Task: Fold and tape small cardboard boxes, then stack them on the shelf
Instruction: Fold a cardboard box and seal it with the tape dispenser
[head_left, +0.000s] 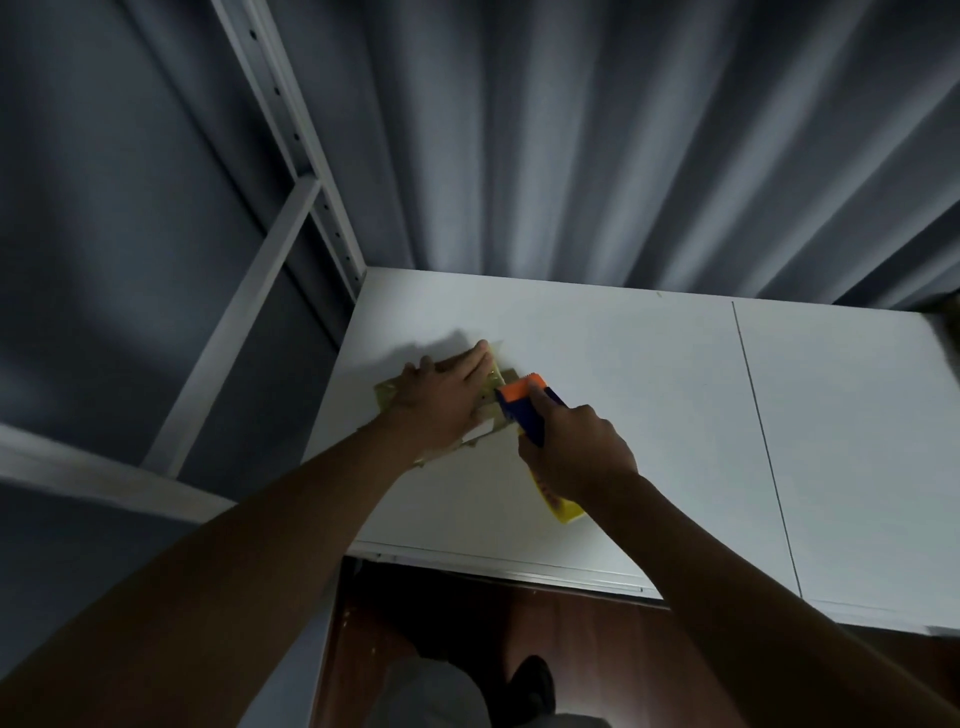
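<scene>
A small cardboard box (387, 397) lies on the white shelf board (623, 415), mostly hidden under my left hand (441, 397). That hand presses flat on the box with straight fingers. My right hand (574, 454) grips a tape dispenser (524, 408) with a blue body and an orange front. The dispenser's front touches the box at its right side, next to my left fingers. A yellow part (563, 506) of the dispenser sticks out below my right hand.
A grey curtain (623, 156) hangs behind the board. The rack's white metal upright (291, 140) and brace (244, 322) stand at the left. A seam (763, 441) splits the board. Below the front edge are dark wood floor (571, 649) and my shoe (532, 686).
</scene>
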